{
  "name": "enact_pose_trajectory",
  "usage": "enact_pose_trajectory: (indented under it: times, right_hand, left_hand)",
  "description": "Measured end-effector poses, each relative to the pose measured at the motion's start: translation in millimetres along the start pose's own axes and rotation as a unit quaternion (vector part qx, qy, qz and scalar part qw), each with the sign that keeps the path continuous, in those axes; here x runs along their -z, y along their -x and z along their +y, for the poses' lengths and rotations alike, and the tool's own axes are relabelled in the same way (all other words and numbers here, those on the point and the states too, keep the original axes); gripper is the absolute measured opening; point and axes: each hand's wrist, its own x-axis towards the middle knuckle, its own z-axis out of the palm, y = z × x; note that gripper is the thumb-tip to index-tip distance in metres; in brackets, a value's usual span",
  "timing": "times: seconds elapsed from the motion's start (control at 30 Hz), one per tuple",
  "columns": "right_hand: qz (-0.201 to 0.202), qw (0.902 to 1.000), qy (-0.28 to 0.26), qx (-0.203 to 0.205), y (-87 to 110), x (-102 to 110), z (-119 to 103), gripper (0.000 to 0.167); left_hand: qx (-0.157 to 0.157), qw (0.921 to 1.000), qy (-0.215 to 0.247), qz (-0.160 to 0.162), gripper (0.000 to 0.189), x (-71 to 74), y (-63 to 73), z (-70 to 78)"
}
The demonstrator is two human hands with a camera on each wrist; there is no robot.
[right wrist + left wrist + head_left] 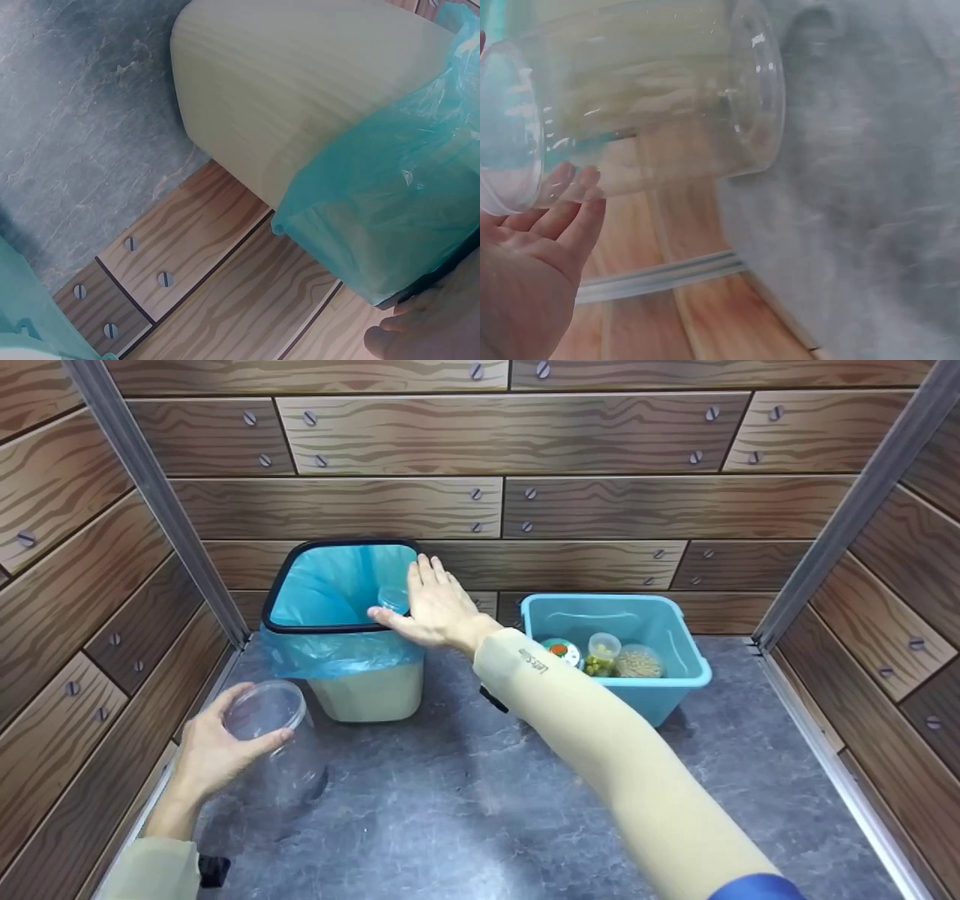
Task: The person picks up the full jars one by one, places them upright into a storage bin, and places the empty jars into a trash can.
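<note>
My left hand [214, 746] holds a clear, see-through plastic jar [266, 712] by its rim, thumb on one side and fingers on the other. The jar has no lid on and looks empty; in the left wrist view its wall [652, 97] lies sideways across the frame, beside my fingers. My right hand [439, 607] is over the right rim of a bin [367, 694] lined with a blue bag [322, 585], its fingers straight and thumb spread. Between thumb and fingers, a clear round lid [393, 598] shows inside the bin mouth; whether the hand touches it, I cannot tell.
Right of the bin stands a light-blue tub [652, 690]. Inside are a container with a printed lid [562, 651], a small clear cup [604, 645] of green pieces and a tub of beige grains [639, 661]. Wood-patterned walls [420, 506] enclose the grey floor [450, 810].
</note>
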Motion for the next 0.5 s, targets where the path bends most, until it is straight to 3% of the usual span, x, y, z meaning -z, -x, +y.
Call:
enact_pose_trajectory:
  times: [0.27,0.5]
  right_hand:
    - [0.009,0.9999,0.010,0.003,-0.5,-0.5,1.5,0.120]
    - [0.002,1.0000,0.006,0.004,-0.5,-0.6,0.2,0.121]
  left_hand:
    - [-0.058,0.9983,-0.011,0.002,0.095,29.5,-15.8,40.5]
    - [-0.058,0.9974,0.011,-0.043,0.095,65.2,-35.5,76.0]
